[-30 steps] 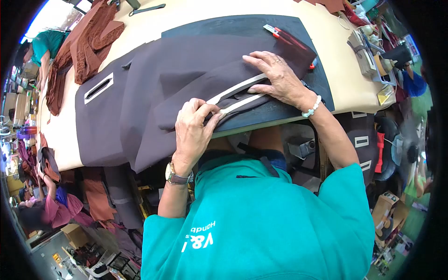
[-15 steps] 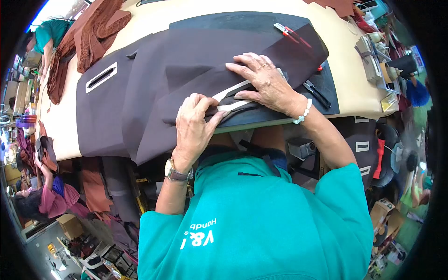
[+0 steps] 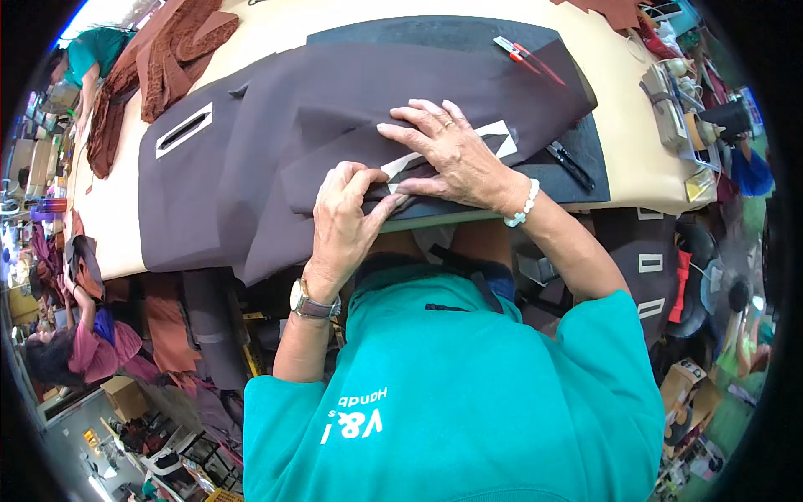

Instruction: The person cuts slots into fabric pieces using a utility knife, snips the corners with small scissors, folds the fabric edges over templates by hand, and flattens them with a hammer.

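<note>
Dark brown fabric (image 3: 360,84) lies in folds over a black mat (image 3: 585,159). A white-edged slot (image 3: 504,139) in the fabric runs beneath my right hand. My left hand (image 3: 345,219), wearing a watch, pinches the slot's left end between thumb and fingers. My right hand (image 3: 462,159), with a ring and a beaded bracelet, lies across the slot with its fingers spread and its thumb near the left fingertips. Another white-framed slot (image 3: 184,131) shows flat on the fabric's left part.
A red and white cutter (image 3: 517,52) lies on the mat, partly under the fabric; a black-handled tool (image 3: 572,166) is nearer me. Rust-coloured fabric (image 3: 180,50) is at the back left. Co-workers in green (image 3: 88,54) and pink (image 3: 100,347) are on the left.
My right hand has slid left along the slot toward my left hand, uncovering the slot's right end. My left hand keeps its pinch. The black-handled tool is now more visible.
</note>
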The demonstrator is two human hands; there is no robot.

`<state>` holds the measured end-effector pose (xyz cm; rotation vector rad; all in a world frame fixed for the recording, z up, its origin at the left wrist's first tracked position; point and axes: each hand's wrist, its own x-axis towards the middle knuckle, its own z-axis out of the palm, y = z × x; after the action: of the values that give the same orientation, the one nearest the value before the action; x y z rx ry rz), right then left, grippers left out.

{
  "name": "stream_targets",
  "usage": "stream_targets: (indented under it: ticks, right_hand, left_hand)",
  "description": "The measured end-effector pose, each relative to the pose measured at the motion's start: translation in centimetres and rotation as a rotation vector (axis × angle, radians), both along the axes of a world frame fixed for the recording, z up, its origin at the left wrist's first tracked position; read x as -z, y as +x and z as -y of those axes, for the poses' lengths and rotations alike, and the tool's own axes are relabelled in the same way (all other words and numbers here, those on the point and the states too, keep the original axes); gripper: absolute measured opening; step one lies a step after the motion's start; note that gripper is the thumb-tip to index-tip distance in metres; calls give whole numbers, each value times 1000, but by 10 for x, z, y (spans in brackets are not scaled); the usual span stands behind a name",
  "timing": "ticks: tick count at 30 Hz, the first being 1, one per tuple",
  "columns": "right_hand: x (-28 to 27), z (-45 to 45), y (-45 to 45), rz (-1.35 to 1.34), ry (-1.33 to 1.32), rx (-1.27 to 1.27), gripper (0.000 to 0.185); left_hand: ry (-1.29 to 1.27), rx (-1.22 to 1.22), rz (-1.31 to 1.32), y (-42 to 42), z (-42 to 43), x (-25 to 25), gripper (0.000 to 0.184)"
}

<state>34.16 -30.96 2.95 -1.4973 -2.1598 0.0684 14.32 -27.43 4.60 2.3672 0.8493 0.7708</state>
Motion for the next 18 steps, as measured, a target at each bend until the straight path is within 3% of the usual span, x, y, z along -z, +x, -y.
stream_targets:
  ticks: [4,7,9,11,13,18]
  right_hand:
    - [-8,-2,21,-32,-127,1,106]
    - [-22,-5,50,-186,-88,84,85]
    - [-34,-5,72,-154,-41,241,66]
    - [-44,0,98,202,67,427,50]
    - [-50,8,128,272,88,555,49]
    - [-68,36,163,-216,-196,703,47]
  left_hand:
    - [-95,59,-36,-6,-4,-14,34]
    - [-202,-46,20,-14,-16,-23,42]
    - [51,-234,8,-19,-25,-22,46]
    - [132,-369,-34,-30,-29,-18,49]
    - [113,-468,-162,-44,-26,-14,46]
    - [0,-583,-157,-53,0,-14,41]
